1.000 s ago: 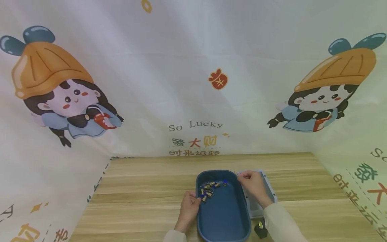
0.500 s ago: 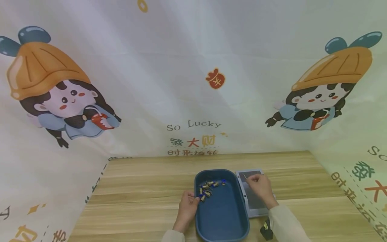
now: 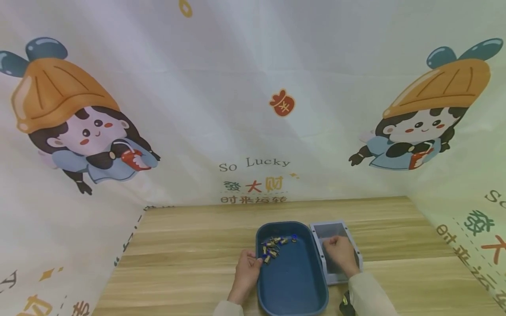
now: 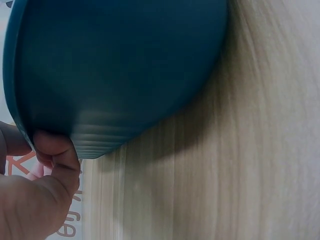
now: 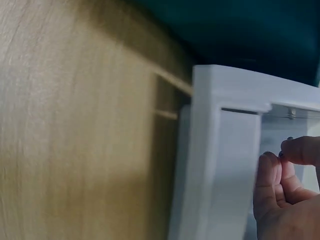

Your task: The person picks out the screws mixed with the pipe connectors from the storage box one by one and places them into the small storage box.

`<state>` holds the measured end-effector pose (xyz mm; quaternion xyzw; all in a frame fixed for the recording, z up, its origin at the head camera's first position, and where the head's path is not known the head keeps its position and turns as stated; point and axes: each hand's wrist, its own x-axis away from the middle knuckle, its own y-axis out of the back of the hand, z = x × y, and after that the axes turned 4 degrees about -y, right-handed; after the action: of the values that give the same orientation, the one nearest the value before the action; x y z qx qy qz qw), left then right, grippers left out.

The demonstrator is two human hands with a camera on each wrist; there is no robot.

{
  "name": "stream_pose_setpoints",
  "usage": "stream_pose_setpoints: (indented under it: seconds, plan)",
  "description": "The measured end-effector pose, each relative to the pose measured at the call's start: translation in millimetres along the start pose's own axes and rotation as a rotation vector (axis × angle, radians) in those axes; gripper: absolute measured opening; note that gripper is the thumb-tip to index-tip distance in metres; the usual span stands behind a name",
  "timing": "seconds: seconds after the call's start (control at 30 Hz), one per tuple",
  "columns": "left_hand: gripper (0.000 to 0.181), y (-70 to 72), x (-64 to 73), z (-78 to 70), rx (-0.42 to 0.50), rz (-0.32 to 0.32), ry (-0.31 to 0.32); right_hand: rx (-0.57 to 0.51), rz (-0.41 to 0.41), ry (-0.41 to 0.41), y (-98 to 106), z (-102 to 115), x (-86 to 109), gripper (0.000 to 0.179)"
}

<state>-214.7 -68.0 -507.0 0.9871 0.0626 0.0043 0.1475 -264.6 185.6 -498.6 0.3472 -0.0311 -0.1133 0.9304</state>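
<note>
My left hand (image 3: 247, 273) pinches the left rim of a dark blue tray (image 3: 294, 276), thumb on the outer wall in the left wrist view. Inside, at the tray's left, lies a small heap of brass-coloured parts (image 3: 270, 249) with thin pins and blue bits. One blue-ended part (image 3: 294, 238) lies apart to the right. My right hand (image 3: 341, 253) is over the opening of a pale grey box (image 3: 337, 278), right of the tray. Thumb and fingertips are bent together there in the right wrist view. Whether a small piece is between them is too small to tell.
Tray and box stand side by side on a wooden table (image 3: 189, 245). A small black object (image 3: 346, 304) lies below the box, partly behind the right sleeve (image 3: 371, 294). A printed cloth (image 3: 253, 140) hangs behind the table and at both sides.
My right hand has moved from the box's far left corner toward its middle. The thin brass-coloured piece seen at its fingertips half a second ago is out of sight. The left hand stays on the rim.
</note>
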Motion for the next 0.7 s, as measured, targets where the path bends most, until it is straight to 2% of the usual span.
stream_pose_setpoints:
  seconds: [0.23,0.4,0.7]
  plan:
    - [0.018,-1.2,0.6,0.7,0.006,-0.018,-0.019,0.038,-0.036,0.013,-10,-8,0.5,0.015]
    - [0.016,-2.5,1.0,1.4,0.001,-0.018,-0.009,0.064,-0.046,0.038,-13,-11,2.0,0.016]
    - [0.016,-0.9,1.1,1.0,0.005,-0.014,-0.008,0.088,-0.048,0.013,-17,-12,1.1,0.014]
